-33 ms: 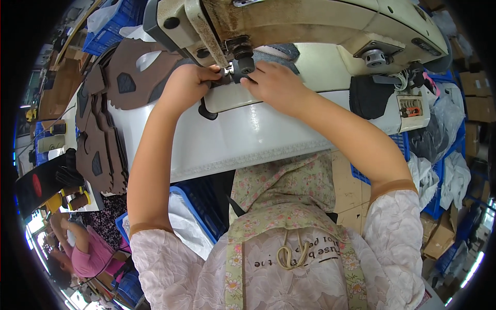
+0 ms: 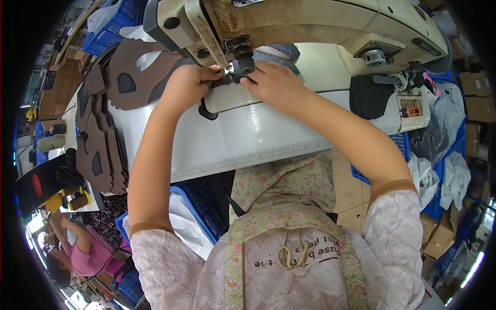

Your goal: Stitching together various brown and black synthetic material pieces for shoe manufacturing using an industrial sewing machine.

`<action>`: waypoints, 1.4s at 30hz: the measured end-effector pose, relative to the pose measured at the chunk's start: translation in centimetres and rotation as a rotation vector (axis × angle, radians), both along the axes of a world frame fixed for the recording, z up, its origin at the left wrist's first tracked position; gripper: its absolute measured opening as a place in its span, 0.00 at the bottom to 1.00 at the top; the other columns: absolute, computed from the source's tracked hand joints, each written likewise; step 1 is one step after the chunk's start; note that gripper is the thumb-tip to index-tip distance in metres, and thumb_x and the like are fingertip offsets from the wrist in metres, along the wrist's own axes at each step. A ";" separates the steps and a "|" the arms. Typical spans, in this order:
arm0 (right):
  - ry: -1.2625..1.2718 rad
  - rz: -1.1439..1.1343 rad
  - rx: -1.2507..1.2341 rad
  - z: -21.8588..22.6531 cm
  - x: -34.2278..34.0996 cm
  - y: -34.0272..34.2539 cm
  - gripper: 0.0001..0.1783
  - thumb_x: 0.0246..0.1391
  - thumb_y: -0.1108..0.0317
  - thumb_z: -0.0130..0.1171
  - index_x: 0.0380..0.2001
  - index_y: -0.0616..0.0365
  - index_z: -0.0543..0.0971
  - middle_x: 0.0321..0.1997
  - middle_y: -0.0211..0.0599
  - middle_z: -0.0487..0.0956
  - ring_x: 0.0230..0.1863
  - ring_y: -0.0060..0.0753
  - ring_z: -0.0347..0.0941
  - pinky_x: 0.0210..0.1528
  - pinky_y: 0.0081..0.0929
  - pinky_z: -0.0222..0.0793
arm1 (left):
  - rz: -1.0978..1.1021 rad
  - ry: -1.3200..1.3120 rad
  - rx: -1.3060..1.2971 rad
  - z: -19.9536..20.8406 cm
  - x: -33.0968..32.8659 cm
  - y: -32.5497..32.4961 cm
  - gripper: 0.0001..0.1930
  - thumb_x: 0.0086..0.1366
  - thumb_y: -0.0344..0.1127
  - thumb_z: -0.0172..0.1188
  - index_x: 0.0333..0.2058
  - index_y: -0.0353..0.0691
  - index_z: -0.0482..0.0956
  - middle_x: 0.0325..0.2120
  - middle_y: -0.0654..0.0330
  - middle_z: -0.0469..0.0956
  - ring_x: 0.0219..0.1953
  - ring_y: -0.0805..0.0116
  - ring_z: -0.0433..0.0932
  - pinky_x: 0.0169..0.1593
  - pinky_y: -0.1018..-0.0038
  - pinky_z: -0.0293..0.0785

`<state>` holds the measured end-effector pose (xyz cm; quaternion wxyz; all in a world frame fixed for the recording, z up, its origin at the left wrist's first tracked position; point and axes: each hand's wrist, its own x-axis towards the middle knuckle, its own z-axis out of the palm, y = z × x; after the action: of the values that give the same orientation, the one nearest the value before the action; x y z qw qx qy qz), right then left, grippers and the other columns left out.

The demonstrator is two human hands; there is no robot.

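My left hand is closed, its thumb and fingertips at the left of the presser foot of a sewing machine. On the foot's other side my right hand has its fingers bent together on the same work. Between them lies a dark grey and brown fabric piece, flat on the machine bed under the foot; the hands cover much of it. Behind my right hand, grey fabric with a zipper shows. The needle point is too small to make out.
Brown cut pieces with dark patches are stacked on the left of the white table. A black fabric piece lies at the right. A ruler strip runs along the front edge. A blue crate stands below; a co-worker sits lower left.
My hands and the fabric look the same. At the lower left, the co-worker's arm and body have shifted slightly.
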<state>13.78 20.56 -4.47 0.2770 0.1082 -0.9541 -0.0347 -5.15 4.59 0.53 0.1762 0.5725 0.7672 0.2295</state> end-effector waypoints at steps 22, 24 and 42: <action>0.060 -0.031 -0.006 -0.2 -1.2 -0.7 0.06 0.47 0.69 0.59 0.23 0.58 0.81 0.32 0.30 0.76 0.43 0.34 0.71 0.44 0.29 0.72 | 0.021 0.148 -0.039 -0.7 0.5 0.2 0.25 0.46 0.16 0.52 0.44 0.37 0.84 0.47 0.48 0.80 0.54 0.58 0.78 0.55 0.68 0.74; 0.041 -0.054 0.011 -0.3 -1.3 -0.8 0.05 0.41 0.69 0.59 0.23 0.58 0.81 0.33 0.30 0.77 0.43 0.35 0.71 0.45 0.29 0.72 | 0.022 0.191 -0.003 -1.0 0.6 0.1 0.24 0.47 0.16 0.52 0.44 0.37 0.84 0.46 0.48 0.80 0.54 0.58 0.79 0.54 0.68 0.75; 0.151 -0.106 0.029 -0.9 -2.5 -1.3 0.05 0.36 0.67 0.60 0.19 0.54 0.82 0.29 0.29 0.77 0.44 0.35 0.71 0.41 0.29 0.70 | -0.011 0.442 0.246 -3.1 0.0 0.6 0.11 0.57 0.28 0.61 0.38 0.47 0.87 0.31 0.54 0.83 0.33 0.52 0.81 0.37 0.61 0.77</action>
<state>11.30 19.26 -5.36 0.3443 0.0584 -0.9343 -0.0714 -5.11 5.23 -2.55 -0.0655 0.6300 0.7503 0.1894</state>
